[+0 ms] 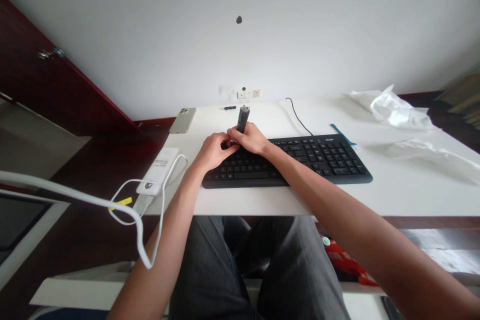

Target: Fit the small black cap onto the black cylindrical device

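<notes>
A black keyboard (300, 160) lies on the white desk (393, 190). Both my hands meet over its upper left corner. My right hand (250, 138) grips a dark cylindrical tool (242, 119) that stands nearly upright, tip up. My left hand (213, 151) rests on the keys beside it, its fingertips pinching a small black piece (225, 145) at the tool's lower end. What that piece is cannot be made out.
A phone (183, 120) lies at the desk's far left corner. A white power bank (159, 171) with a white cable (123, 210) sits at the left edge. Crumpled white plastic (397, 110) and a blue strip (343, 135) lie to the right. A black cable (298, 117) leads to the keyboard.
</notes>
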Motion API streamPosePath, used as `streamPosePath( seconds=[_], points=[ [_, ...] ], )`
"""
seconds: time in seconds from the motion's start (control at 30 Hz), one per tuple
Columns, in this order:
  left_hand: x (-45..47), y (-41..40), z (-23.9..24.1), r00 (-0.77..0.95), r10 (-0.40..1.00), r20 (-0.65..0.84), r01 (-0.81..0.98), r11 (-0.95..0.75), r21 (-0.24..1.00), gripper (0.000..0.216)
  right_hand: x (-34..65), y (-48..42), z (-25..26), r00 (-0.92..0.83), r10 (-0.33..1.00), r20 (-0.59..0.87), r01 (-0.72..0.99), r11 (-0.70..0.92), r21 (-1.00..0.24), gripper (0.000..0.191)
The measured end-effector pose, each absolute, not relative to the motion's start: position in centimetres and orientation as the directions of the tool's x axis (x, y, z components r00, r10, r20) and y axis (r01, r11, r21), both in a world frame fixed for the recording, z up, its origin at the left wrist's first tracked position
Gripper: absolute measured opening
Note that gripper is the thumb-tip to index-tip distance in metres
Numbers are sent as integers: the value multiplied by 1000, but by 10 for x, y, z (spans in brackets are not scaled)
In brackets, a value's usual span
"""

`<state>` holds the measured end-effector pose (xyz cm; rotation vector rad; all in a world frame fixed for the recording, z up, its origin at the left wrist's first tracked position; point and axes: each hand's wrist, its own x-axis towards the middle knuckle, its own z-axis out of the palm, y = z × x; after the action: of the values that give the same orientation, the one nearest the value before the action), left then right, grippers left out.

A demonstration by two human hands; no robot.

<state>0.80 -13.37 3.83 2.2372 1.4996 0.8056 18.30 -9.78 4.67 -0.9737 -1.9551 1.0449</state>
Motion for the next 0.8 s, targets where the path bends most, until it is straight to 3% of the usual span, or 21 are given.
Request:
streamPosePath(
  seconds=[0.2, 0.37, 0.8],
  points=[
    [-4, -133, 36, 327, 905, 273, 634, -424, 647, 24, 182, -95, 41, -408, 888, 213, 320, 357, -878, 37],
    [3, -135, 37, 327, 895, 304, 679, -446, 583, 12, 182, -97, 43, -420, 881, 216, 288, 355, -889, 35],
    [10, -132, 30, 279, 893, 354, 758, -431, 489, 16, 182, -98, 42, -453, 837, 308, 219, 440, -871, 33]
  ],
)
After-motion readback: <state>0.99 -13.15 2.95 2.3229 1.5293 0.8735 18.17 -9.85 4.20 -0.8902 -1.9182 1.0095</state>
